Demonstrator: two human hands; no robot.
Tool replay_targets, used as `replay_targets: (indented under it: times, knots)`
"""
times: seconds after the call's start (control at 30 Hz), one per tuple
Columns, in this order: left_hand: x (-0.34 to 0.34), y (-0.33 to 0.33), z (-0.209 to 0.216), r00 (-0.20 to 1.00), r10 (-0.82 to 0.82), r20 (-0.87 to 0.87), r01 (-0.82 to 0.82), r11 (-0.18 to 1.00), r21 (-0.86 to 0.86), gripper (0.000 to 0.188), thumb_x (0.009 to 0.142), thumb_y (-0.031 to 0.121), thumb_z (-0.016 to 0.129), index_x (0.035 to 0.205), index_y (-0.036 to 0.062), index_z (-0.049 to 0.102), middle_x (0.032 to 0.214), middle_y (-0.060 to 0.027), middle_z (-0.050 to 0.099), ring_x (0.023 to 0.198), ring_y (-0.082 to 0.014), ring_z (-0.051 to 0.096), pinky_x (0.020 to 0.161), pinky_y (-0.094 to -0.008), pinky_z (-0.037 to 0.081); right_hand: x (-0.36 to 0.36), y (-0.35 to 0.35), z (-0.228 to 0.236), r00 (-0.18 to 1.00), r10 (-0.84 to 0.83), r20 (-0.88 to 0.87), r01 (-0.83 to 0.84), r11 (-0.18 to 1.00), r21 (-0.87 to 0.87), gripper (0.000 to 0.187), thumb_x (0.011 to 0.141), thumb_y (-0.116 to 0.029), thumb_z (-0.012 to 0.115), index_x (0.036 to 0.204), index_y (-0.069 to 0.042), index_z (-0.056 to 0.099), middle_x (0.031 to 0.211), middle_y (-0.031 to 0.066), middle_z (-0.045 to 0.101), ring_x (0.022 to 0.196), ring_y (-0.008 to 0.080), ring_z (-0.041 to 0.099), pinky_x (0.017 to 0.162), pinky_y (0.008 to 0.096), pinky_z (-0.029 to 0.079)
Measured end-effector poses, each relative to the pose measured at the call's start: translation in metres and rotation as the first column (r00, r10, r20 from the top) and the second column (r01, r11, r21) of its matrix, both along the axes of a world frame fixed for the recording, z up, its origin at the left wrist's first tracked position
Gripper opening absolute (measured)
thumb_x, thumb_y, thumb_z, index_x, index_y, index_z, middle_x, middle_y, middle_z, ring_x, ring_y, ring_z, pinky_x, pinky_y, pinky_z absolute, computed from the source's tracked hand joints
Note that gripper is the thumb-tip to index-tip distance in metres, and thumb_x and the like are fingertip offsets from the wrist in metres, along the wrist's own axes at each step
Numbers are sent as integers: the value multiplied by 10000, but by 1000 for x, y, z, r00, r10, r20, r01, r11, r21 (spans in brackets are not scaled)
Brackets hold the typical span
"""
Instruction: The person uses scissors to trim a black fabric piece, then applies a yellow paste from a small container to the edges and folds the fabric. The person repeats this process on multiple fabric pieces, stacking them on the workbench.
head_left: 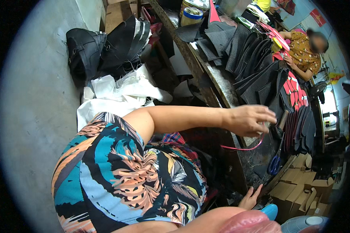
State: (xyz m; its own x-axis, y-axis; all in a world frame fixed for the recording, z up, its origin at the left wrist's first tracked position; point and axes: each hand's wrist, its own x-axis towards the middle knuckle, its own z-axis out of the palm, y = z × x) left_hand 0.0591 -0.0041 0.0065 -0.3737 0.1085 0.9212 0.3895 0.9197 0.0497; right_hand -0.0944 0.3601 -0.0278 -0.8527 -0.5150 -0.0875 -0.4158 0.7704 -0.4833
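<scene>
My left hand (250,119) is over the workbench, its fingers bent and closed around the end of a thin pink strip (244,148). The strip hangs from the fingers in a curve toward the bench's near edge. Part of what lies between the fingers is hidden. At the lower part of the view, my right hand (249,199) rests by the bench edge, fingers apart and holding nothing visible. Between the hands lies a pair of scissors (274,164) with blue handles. A tool with a wooden handle (283,118) lies just beyond my left fingers.
Stacks of dark grey cut pieces (256,66) cover the far bench, with red-and-white pieces (293,91) beside them. Cardboard boxes (295,190) and a fan (305,224) stand at lower right. White cloth (120,93) and black material (85,50) are piled left. A co-worker (305,52) works opposite.
</scene>
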Motion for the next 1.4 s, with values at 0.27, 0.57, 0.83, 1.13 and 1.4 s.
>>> replay_targets:
  times: [0.27, 0.57, 0.83, 1.13, 1.4]
  knots:
    - [105, -187, 17, 403, 893, -199, -810, 449, 378, 525, 748, 225, 774, 1214, 81, 582, 1220, -158, 565, 1208, -338, 523, 1082, -460, 394, 0, 0, 15, 906, 302, -296, -357, 922, -152, 263, 1004, -233, 589, 1051, 4, 691, 1539, 187, 400, 1321, 358, 483, 1044, 455, 424]
    - [164, -318, 5, 329, 876, 353, -827, 87, 555, 739, 557, 325, 930, 1179, 139, 577, 1075, -171, 692, 983, -352, 672, 863, -433, 550, 9, -48, 43, 774, 373, -512, -484, 869, -99, 160, 910, -122, 656, 1036, -27, 687, 1457, 180, 505, 1329, 383, 465, 1092, 475, 367]
    - [149, -209, 77, 449, 816, -365, -748, 567, 346, 808, 662, 173, 878, 1357, 32, 491, 1229, -166, 610, 1159, -316, 594, 992, -412, 480, 5, -58, 76, 740, 333, -585, -495, 858, -138, 292, 904, -182, 692, 1163, -50, 672, 1418, 154, 549, 1335, 362, 478, 1115, 461, 352]
    - [5, 4, 76, 901, -339, 270, 203, 881, 427, 856, 554, 144, 976, 1283, 53, 538, 1206, -71, 602, 1136, -180, 588, 1013, -319, 479, 13, -132, 83, 766, 587, -264, -605, 517, -605, 1017, 707, -331, 902, 1505, -35, 345, 1480, 147, 477, 1360, 280, 468, 1127, 438, 361]
    - [-119, 11, 59, 753, -355, 554, 199, 925, 323, 779, 646, 387, 900, 1243, 18, 562, 1157, -195, 631, 1125, -328, 616, 977, -385, 486, -52, -182, 38, 915, 382, -131, -387, 738, -553, 852, 648, -152, 937, 1328, -31, 438, 1195, 103, 640, 1080, 218, 635, 926, 348, 519]
